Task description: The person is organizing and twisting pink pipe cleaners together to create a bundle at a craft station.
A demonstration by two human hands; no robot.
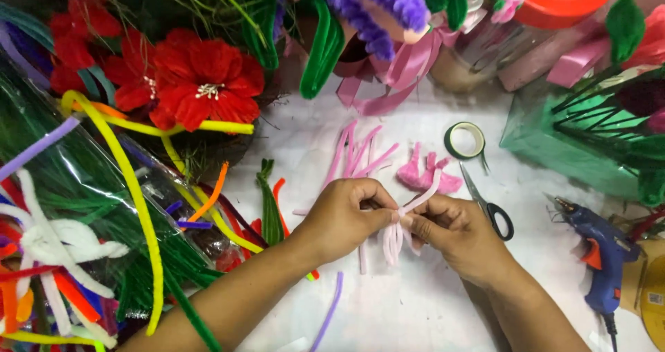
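Forearms: both enter from the lower edge, cut off by the frame.
Left hand (339, 217): centre frame, pinching the pale pink pipe-cleaner bundle (395, 238) at its waist.
Right hand (454, 231): gripping the same bundle from the right; fingertips hide the tie point.
Bundle axis: roughly vertical, loose ends hanging toward the lower edge, one strand rising up-right.
Surface (415, 303): white.
Scissors (488, 206): right of the hands.
Glue gun (599, 255): blue, far right, cord cut off.
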